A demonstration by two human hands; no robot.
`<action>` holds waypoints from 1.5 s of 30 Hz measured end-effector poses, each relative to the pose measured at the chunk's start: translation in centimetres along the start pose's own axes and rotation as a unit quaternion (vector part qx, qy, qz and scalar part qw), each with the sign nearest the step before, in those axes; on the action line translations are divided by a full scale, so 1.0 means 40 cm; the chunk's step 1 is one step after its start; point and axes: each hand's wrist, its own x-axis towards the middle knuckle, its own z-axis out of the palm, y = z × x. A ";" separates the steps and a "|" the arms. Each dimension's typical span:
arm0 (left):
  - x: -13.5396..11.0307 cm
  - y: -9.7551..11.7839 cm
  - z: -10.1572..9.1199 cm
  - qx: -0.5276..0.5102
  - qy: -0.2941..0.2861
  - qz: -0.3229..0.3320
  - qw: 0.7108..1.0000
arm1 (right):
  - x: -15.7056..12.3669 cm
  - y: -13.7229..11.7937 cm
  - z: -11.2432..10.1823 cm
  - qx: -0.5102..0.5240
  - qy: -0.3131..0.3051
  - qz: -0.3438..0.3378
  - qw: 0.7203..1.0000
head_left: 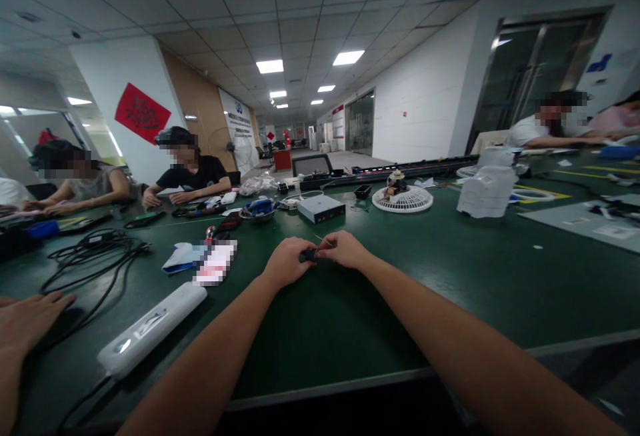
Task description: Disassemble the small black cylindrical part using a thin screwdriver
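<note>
1. The room is a long, bright workshop with a tiled ceiling, and a long bench with a dark green top [345, 316] runs away from the person at its near edge.
2. Along the far side sit two seated co-workers [187, 168] on the left, and another co-worker [550, 119] sits further right. A further hand [27, 319], someone else's, rests flat at the lower left.
3. On the bench stand a white plastic fan housing [487, 191], a round white fan grille [403, 199] and a silver metal box [321, 209], all well beyond the person's hands.
4. Nearer on the left lie a white power strip [150, 329], a tangle of black cable [90, 256] and a blurred packet [216, 263], the packet just beside the left hand. None of these lies between the two hands.
5. The left hand [287, 261] and right hand [343, 249] are together above the green top, clamped from both sides on a small black part [309, 255].
6. A thin wire [324, 241] sticks out past the right hand's fingers; whether it belongs to the part is too small to tell.
</note>
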 end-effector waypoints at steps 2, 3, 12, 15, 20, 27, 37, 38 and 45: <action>0.000 0.001 0.000 0.000 0.001 0.010 1.000 | 0.000 0.002 -0.001 -0.006 0.004 0.003 1.000; 0.000 0.001 0.001 0.000 0.003 0.014 1.000 | 0.000 0.002 -0.001 -0.009 0.008 0.000 1.000; 0.002 -0.001 0.009 0.015 0.039 -0.019 0.999 | -0.003 -0.012 0.017 -0.007 0.046 -0.046 0.998; 0.006 -0.005 0.016 -0.006 0.041 -0.056 0.998 | -0.001 -0.015 0.012 -0.010 0.079 -0.034 0.996; 0.007 -0.032 0.028 -0.050 0.055 -0.140 0.987 | 0.000 -0.008 -0.009 -0.092 0.083 -0.036 0.992; 0.004 -0.041 0.031 -0.065 0.066 -0.106 0.990 | -0.006 -0.007 -0.018 -0.144 0.043 -0.055 0.987; -0.002 -0.022 0.012 -0.009 0.057 -0.069 0.996 | -0.013 -0.016 -0.016 -0.119 0.012 -0.065 0.991; -0.002 -0.021 0.009 -0.007 0.055 -0.065 0.996 | -0.014 -0.015 -0.016 -0.108 0.010 -0.067 0.992; 0.000 -0.018 -0.001 0.004 0.060 -0.055 0.997 | -0.004 0.006 -0.010 -0.044 0.007 -0.066 0.997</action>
